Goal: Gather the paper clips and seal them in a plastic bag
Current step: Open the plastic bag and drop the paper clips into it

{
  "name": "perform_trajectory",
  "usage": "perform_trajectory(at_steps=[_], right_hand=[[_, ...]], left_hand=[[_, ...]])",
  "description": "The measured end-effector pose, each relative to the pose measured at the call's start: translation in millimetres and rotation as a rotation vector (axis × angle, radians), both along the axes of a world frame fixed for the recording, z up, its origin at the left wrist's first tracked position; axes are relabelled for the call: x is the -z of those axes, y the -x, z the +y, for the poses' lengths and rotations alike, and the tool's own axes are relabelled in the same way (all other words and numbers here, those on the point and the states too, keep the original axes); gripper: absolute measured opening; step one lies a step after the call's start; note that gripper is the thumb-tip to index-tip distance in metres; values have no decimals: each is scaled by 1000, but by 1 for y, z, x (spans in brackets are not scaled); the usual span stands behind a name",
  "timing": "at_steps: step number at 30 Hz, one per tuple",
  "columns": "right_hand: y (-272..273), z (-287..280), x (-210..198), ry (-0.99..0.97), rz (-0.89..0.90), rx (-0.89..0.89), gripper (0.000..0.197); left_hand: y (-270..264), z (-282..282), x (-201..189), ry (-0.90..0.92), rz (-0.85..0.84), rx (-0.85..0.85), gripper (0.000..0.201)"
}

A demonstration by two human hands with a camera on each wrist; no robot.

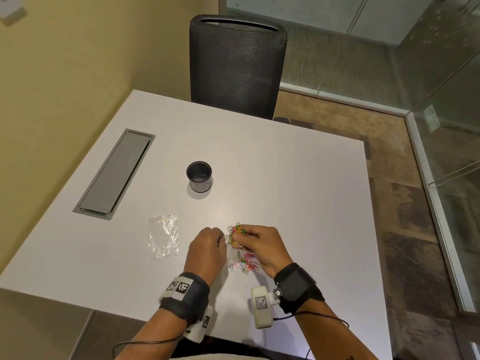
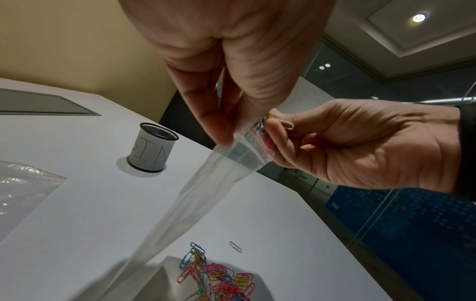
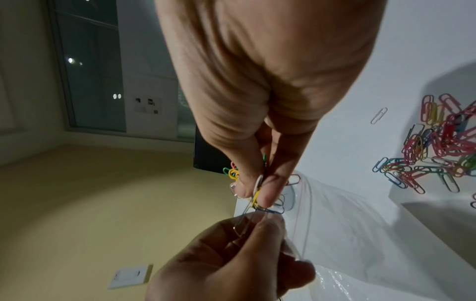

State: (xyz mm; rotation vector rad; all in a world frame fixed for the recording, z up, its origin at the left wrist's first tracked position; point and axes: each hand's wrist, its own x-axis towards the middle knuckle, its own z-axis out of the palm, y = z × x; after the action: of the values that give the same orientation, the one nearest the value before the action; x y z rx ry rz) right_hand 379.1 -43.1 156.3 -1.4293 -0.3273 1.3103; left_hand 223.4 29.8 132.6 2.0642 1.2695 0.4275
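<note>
Bunch of clips (image 1: 237, 231) pinched in right hand (image 1: 262, 246), at the mouth of a clear bag (image 2: 206, 195) hanging down toward the counter (image 1: 285, 178). Bag's top edge pinched between fingers of left hand (image 1: 206, 252). More clips in a loose pile (image 1: 245, 262) on the counter, below and between both hands. Second bag (image 1: 163, 237) flat to the left. Farther back, mesh cup (image 1: 199, 176) marked "BIN"; beyond the counter, black chair (image 1: 237, 66).

Both hands (image 2: 257, 126) on plastic bag (image 2: 206, 193)
</note>
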Motion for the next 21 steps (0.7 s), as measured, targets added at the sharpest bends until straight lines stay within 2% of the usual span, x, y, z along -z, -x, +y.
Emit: perform_trajectory(at_steps=[10,13,18,21], right_hand=[[10,-1,-8,65,-202,-33,27],[12,0,-9,93,-337,-85,22],[13,4,-14,115,-615,-236,28],[14,7,-22,112,-757,-291,26]], left_hand=[[-1,8,-7,52,-119,-80,12],[0,8,-8,85,-133,-77,13],[1,8,-6,113,-164,-107,16],[2,9,-5,123,-183,-135,15]])
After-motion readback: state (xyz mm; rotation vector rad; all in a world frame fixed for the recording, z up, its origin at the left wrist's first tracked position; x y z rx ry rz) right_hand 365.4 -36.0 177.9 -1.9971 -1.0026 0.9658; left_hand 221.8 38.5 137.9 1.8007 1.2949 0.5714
